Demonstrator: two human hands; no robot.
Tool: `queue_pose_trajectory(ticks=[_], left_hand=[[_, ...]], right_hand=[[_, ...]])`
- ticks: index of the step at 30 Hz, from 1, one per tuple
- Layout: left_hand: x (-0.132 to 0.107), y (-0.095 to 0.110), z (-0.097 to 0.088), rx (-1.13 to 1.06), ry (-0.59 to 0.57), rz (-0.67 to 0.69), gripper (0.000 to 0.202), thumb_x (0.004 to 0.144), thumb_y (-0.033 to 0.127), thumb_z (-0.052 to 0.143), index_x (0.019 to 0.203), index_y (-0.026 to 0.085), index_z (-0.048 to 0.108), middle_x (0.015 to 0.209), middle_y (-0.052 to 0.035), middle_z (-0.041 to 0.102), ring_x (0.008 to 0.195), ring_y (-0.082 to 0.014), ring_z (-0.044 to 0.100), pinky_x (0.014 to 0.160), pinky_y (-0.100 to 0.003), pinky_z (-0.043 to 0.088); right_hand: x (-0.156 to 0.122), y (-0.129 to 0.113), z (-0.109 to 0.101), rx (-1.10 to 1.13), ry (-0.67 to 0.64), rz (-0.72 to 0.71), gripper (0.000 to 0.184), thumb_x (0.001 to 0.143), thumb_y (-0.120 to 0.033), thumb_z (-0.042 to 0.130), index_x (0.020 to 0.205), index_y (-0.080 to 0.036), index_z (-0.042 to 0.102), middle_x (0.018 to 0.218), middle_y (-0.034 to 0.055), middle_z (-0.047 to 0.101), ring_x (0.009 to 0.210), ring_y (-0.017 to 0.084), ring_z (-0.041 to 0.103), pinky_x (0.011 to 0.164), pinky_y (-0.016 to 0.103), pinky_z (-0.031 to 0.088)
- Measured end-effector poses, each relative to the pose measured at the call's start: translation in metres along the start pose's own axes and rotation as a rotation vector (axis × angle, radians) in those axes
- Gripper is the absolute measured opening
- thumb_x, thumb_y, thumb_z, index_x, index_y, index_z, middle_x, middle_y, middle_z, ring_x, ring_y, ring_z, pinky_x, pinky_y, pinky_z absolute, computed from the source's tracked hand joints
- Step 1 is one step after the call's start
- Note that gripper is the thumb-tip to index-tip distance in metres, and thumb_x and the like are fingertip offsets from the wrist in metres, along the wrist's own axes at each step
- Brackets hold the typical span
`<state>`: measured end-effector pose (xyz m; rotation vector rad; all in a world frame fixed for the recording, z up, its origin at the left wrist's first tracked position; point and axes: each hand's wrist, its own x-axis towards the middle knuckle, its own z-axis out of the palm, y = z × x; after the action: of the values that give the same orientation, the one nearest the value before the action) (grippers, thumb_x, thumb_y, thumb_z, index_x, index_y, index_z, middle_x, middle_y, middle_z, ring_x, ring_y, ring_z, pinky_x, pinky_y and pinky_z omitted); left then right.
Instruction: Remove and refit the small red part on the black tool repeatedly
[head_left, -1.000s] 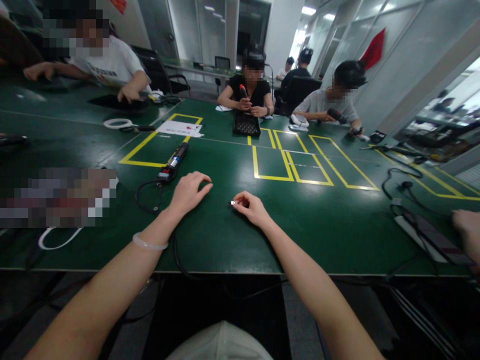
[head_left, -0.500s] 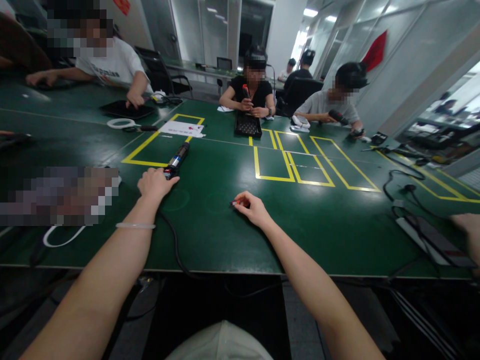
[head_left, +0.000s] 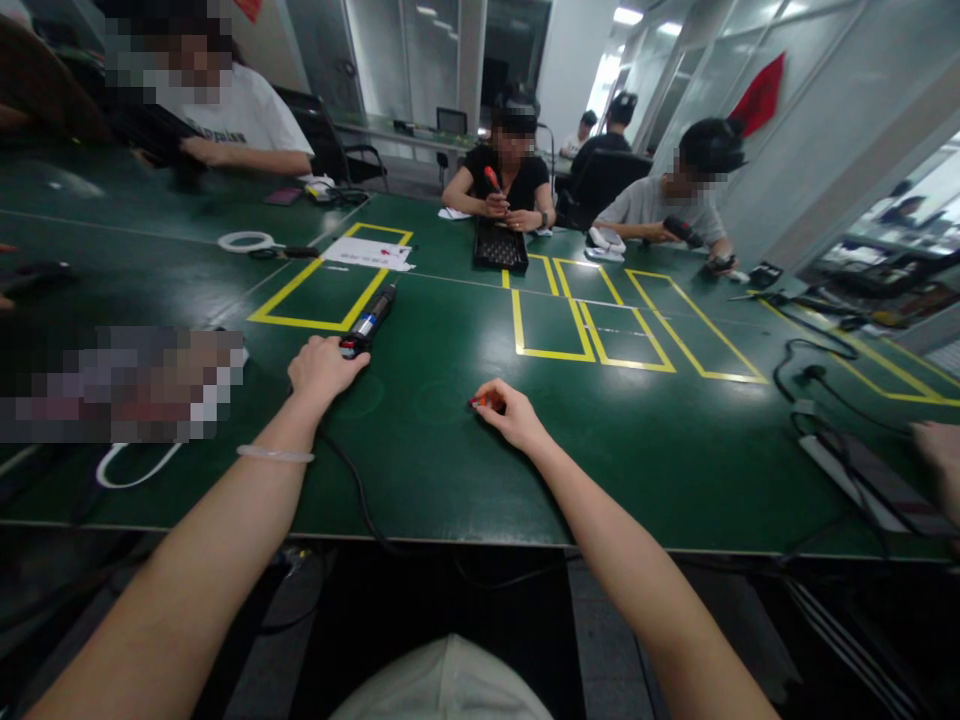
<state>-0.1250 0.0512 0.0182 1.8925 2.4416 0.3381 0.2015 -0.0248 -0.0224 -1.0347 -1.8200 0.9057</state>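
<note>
My left hand (head_left: 322, 368) lies on the green table (head_left: 465, 470) with its fingers curled over the near end of a black corded electric screwdriver (head_left: 369, 320). The tool lies flat and points away toward the yellow taped rectangle (head_left: 330, 290). Its black cable (head_left: 352, 490) runs back over the table's near edge. My right hand (head_left: 508, 412) rests on the table to the right and pinches a small red and orange object (head_left: 478, 402) between thumb and fingers. A clear bracelet (head_left: 274, 455) is on my left wrist.
Several people sit at the far side; one holds a red tool above a black tray (head_left: 497, 246). A white paper (head_left: 367, 253) and a white ring (head_left: 246, 241) lie at the far left. A power strip (head_left: 855, 470), cables and another person's hand (head_left: 937, 450) are at the right.
My left hand moved from the middle of the table out to the left and closed on the end of the screwdriver. My right hand stayed put, still pinching the small object.
</note>
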Motion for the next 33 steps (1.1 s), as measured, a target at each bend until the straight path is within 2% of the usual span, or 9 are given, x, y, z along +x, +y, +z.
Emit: queue_pose_trajectory(ticks=[5,9,14,18,24,28,33], left_hand=[[-0.022,0.022,0.002,-0.010,-0.027,0.118,0.068,0.084,0.065,0.052,0.131,0.017,0.063,0.123,-0.0186,0.060,0.106,-0.0379,0.061,0.081,-0.044,0.051],[-0.041,0.049,0.007,-0.008,-0.029,0.241,0.067,0.084,0.063,0.053,0.132,0.017,0.062,0.122,-0.0166,0.060,0.105,-0.0359,0.062,0.080,-0.042,0.051],[-0.069,0.078,0.009,-0.002,-0.019,0.390,0.057,0.087,0.058,0.054,0.126,0.017,0.063,0.116,-0.0141,0.063,0.101,-0.0327,0.064,0.080,-0.039,0.049],[-0.089,0.093,0.012,0.006,-0.004,0.486,0.052,0.088,0.055,0.057,0.122,0.017,0.064,0.114,-0.0133,0.064,0.100,-0.0308,0.064,0.080,-0.037,0.047],[-0.105,0.103,0.013,0.006,-0.015,0.616,0.048,0.091,0.051,0.058,0.123,0.016,0.061,0.113,-0.0130,0.063,0.104,-0.0305,0.062,0.081,-0.038,0.046],[-0.107,0.103,0.016,-0.007,-0.008,0.641,0.050,0.091,0.051,0.059,0.126,0.016,0.059,0.115,-0.0134,0.063,0.106,-0.0304,0.061,0.082,-0.037,0.044],[-0.107,0.102,0.017,0.004,0.003,0.645,0.050,0.092,0.052,0.059,0.128,0.017,0.057,0.116,-0.0129,0.062,0.105,-0.0294,0.060,0.082,-0.036,0.044]], right_hand=[[0.000,0.000,0.001,-0.038,-0.005,-0.039,0.016,0.085,-0.029,0.063,0.098,-0.020,0.066,0.086,0.0014,0.063,0.073,0.013,0.055,0.070,0.026,0.044],[0.000,0.000,0.000,-0.039,-0.002,-0.010,0.017,0.085,-0.031,0.064,0.097,-0.019,0.066,0.080,0.0001,0.063,0.067,0.012,0.053,0.067,0.026,0.044],[0.000,0.001,0.001,0.005,0.006,0.011,0.020,0.084,-0.033,0.067,0.097,-0.019,0.064,0.082,-0.0002,0.065,0.065,0.011,0.053,0.065,0.025,0.044],[-0.001,0.000,0.002,0.022,0.001,0.023,0.022,0.084,-0.036,0.067,0.096,-0.019,0.063,0.083,0.0003,0.067,0.067,0.012,0.055,0.066,0.025,0.045],[-0.001,0.000,0.001,0.021,0.007,0.022,0.022,0.085,-0.038,0.067,0.095,-0.020,0.060,0.083,0.0003,0.067,0.068,0.013,0.058,0.068,0.026,0.046],[-0.001,0.003,0.000,0.001,0.042,0.030,0.023,0.085,-0.040,0.067,0.094,-0.020,0.060,0.081,0.0001,0.066,0.067,0.014,0.058,0.068,0.027,0.046],[0.000,0.001,-0.001,-0.072,0.068,0.010,0.022,0.087,-0.041,0.066,0.092,-0.020,0.063,0.069,-0.0029,0.058,0.062,0.013,0.053,0.063,0.025,0.041]])
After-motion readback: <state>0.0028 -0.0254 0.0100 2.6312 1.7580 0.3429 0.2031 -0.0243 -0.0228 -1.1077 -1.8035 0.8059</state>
